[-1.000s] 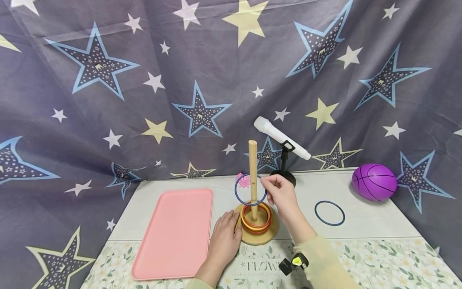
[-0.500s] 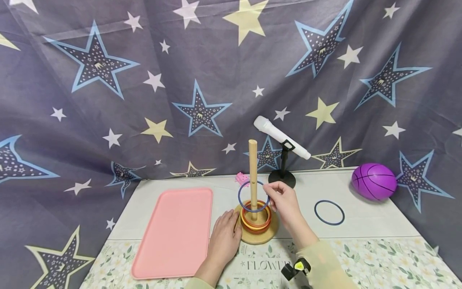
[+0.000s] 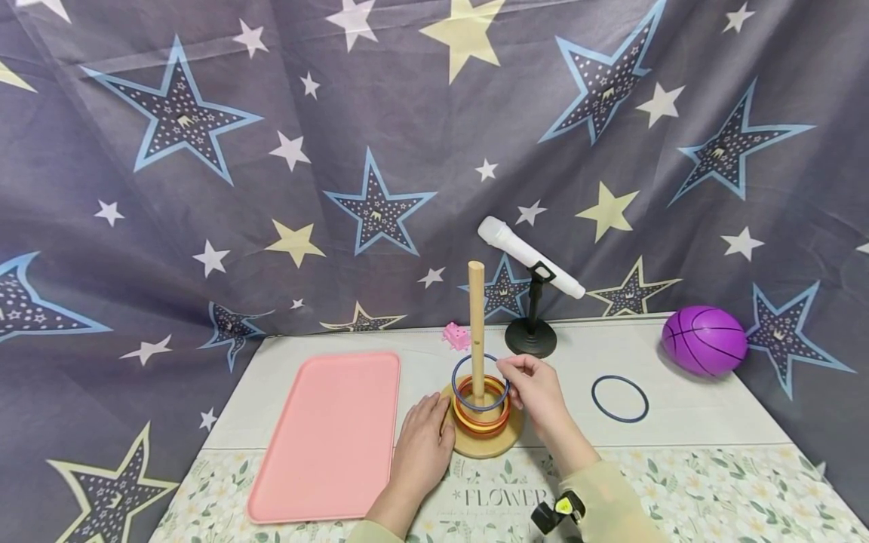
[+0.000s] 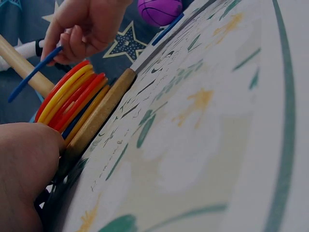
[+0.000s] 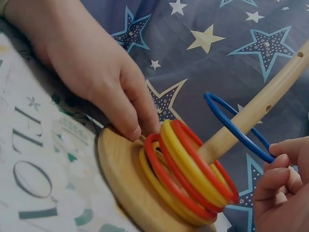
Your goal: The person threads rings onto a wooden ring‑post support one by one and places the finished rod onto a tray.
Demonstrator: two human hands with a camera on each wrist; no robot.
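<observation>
A wooden peg stands upright on a round wooden base. Red, yellow and blue rings are stacked around its foot, among them a yellow ring. My right hand pinches a blue ring at its right edge, between thumb and fingertips. That ring hangs tilted around the peg, above the stack, with the peg passing through it. On the left edge of the base rests my left hand, its fingers extended and close together. Its thumb lies near the stacked rings in the right wrist view.
A pink tray lies on the left. Another blue ring lies flat on the right, before a purple ball. Behind the peg are a small pink toy and a white microphone on a black stand.
My right hand has lowered the blue ring along the peg toward the stack, shifting slightly to the right. My left hand has stayed on the base.
</observation>
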